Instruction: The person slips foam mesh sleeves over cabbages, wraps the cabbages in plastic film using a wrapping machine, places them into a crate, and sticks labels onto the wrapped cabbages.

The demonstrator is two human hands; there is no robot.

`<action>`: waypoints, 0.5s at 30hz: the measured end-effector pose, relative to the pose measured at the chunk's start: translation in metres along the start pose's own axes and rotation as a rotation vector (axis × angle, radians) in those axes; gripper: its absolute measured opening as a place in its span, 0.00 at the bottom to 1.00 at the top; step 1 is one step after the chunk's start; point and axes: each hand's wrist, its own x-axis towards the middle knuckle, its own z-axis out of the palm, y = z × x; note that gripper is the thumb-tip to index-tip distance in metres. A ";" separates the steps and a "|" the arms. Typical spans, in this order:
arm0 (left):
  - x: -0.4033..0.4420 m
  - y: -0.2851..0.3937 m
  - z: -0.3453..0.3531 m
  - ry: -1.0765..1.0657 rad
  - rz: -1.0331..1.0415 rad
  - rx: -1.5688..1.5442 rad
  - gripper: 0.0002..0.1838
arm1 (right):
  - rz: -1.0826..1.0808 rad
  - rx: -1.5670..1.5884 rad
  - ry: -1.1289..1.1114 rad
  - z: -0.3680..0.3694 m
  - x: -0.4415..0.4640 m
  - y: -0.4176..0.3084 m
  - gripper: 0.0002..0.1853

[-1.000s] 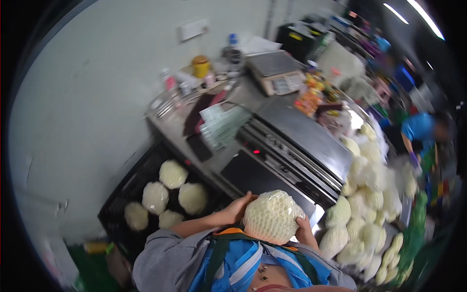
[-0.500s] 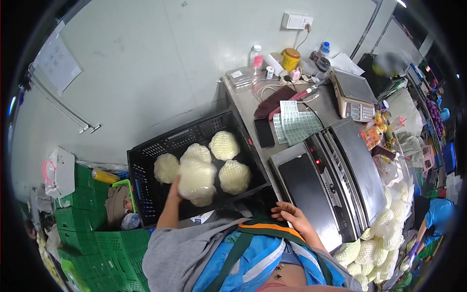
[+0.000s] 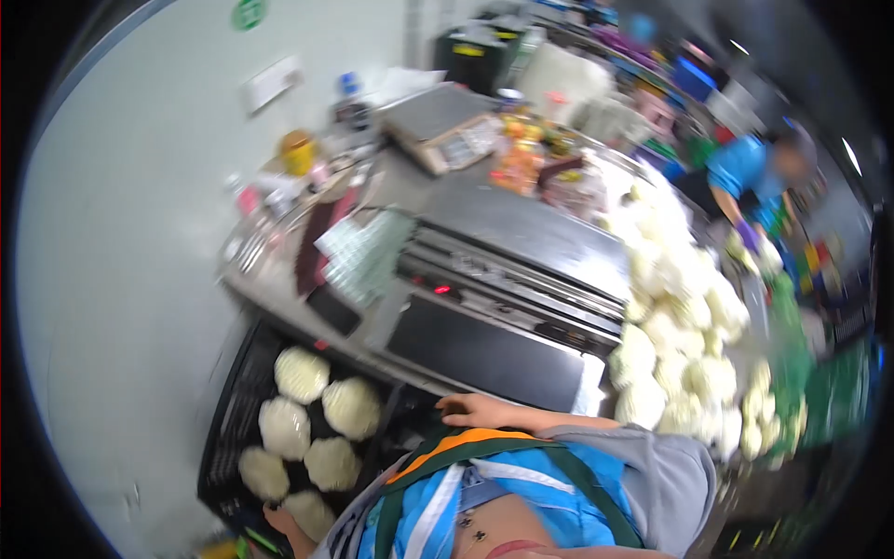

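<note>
Well — L grip (image 3: 285, 524) by wrapped veg (image 3: 311, 514), can't tell if holding — R grip (image 3: 475, 410) loose, empty.

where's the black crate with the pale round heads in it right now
In the head view, the black crate is at lower left, on the person's left side, just beyond the corner of the metal table, with the left hand near its lower end.

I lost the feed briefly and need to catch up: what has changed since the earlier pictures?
The wrapped head that both hands held in front of the sealing machine has moved left into the black crate, which now shows six heads, not five. The right hand has let go; the left hand is beside that head, grip unclear. The scale and phone stayed put.
</note>
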 end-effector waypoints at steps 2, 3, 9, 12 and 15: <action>0.000 0.126 -0.020 0.041 0.155 -0.188 0.17 | -0.004 -0.097 0.060 -0.004 -0.008 0.003 0.23; -0.017 0.201 -0.045 -0.046 0.175 -0.300 0.15 | -0.031 -0.057 0.122 -0.001 -0.010 0.009 0.22; -0.084 0.437 -0.030 -0.388 0.872 -0.829 0.07 | -0.254 -0.007 0.694 -0.022 -0.056 0.010 0.13; -0.132 0.500 -0.030 -0.628 1.142 -0.889 0.06 | -0.174 0.013 1.277 -0.064 -0.109 0.030 0.11; -0.190 0.536 -0.038 -0.743 1.368 -0.884 0.06 | 0.091 0.117 1.580 -0.110 -0.182 0.064 0.15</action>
